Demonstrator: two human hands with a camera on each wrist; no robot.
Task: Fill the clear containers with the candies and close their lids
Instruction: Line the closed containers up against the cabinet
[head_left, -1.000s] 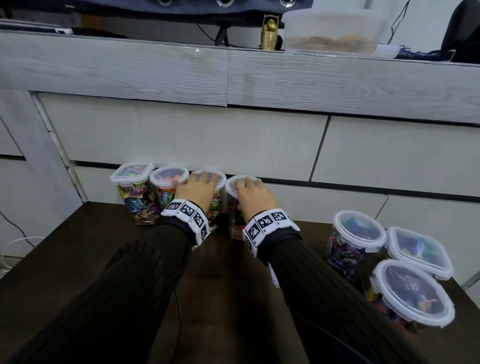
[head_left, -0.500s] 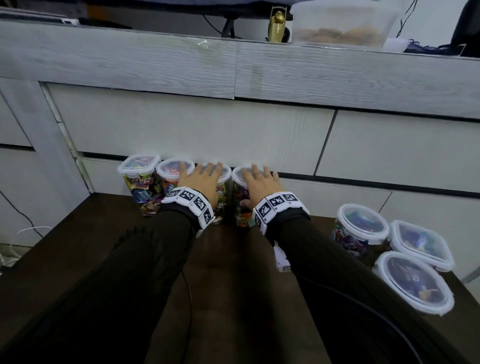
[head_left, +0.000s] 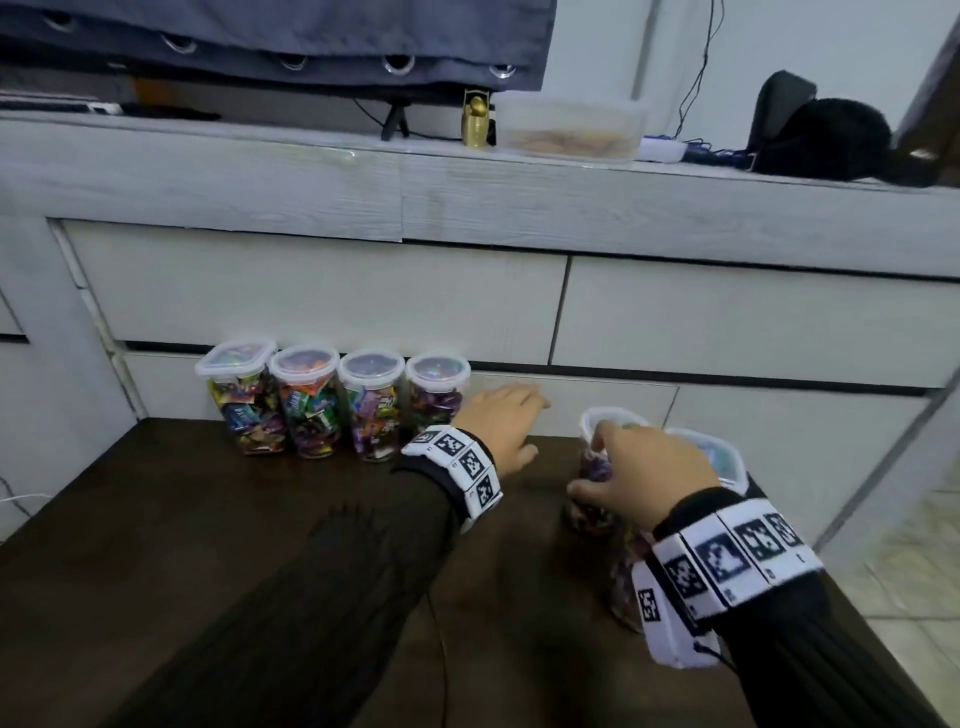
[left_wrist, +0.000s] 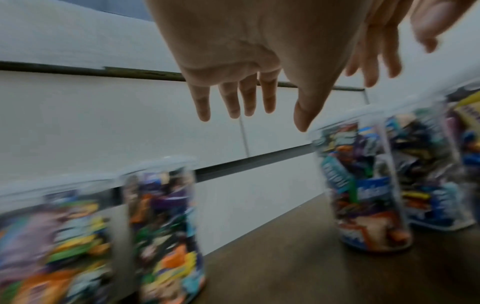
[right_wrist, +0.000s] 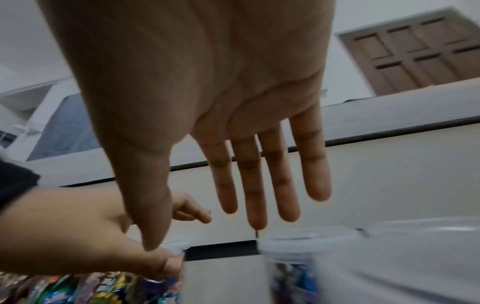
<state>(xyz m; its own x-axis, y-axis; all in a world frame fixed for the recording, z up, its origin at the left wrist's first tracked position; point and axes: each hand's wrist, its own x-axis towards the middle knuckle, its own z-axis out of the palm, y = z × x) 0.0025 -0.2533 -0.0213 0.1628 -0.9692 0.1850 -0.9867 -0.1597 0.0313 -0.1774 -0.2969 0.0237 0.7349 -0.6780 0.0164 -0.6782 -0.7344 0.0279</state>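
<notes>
A: Where are the candy containers?
B: Four lidded, candy-filled ones stand in a row (head_left: 332, 400) against the drawer front at the far edge of the dark table (head_left: 182, 545), left of the left hand's fingers. Another group sits under and just beyond the right hand — the nearest is a round container (head_left: 597, 467), with a lidded one (head_left: 719, 457) beside it, past the knuckles.

A: And the left hand?
B: The left hand (head_left: 498, 426) hovers just right of the row's last container, fingers (left_wrist: 233, 102) straight and spread, holding nothing.

A: The right one?
B: The right hand (head_left: 644, 478) is above the round container, fingers (right_wrist: 259, 185) extended and loosely apart, thumb pointing down toward its side. Whether skin touches plastic — cannot tell; nothing is gripped.

A: Beyond that?
B: Grey drawers (head_left: 322, 301) behind the fingertips, and on the ledge above, a frosted tub (head_left: 571, 130) beside a small gold figure (head_left: 475, 122)
</notes>
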